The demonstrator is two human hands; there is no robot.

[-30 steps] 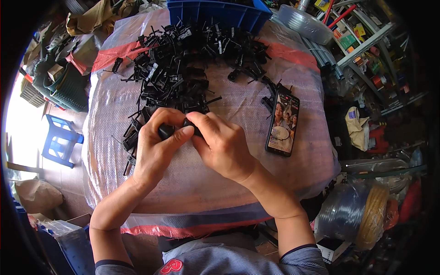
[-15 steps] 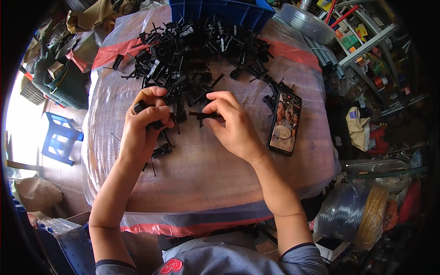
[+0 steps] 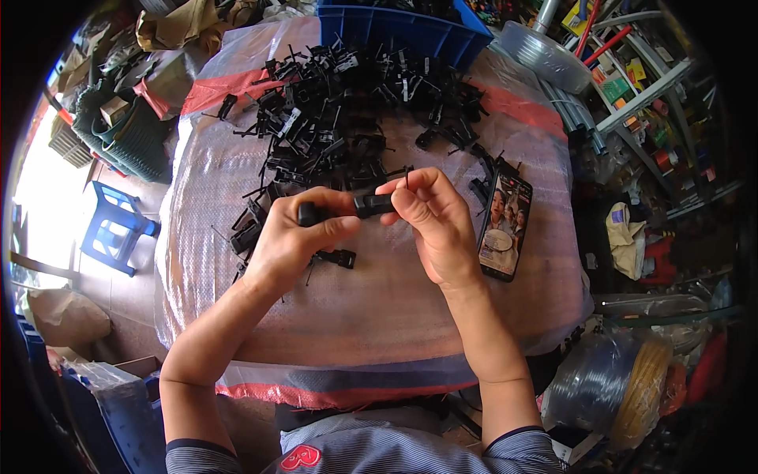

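A small black plastic part (image 3: 373, 205) is pinched in the fingers of my right hand (image 3: 433, 221), its left end close to my left fingers. A thin dark pin (image 3: 408, 177) sticks up by my right fingertips. My left hand (image 3: 294, 233) is wrapped round a black piece with a rounded end (image 3: 310, 213); the rest of it is hidden, so its kind does not show. Below the hands lies another black plastic part (image 3: 338, 257), apart from them. Beyond them spreads a heap of similar black parts (image 3: 339, 110) with thin legs.
A phone (image 3: 505, 225) with a lit screen lies right of my right hand. Woven plastic sheeting (image 3: 379, 316) covers the work surface. At its far edge stands a blue crate (image 3: 403, 31). A blue stool (image 3: 114, 229) is on the floor at left; wrapped coils (image 3: 604, 387) sit at right.
My hands have come together, bringing the right hand's black part up to the left hand. My right hand has turned its fingers upward. The whole view has shifted slightly.
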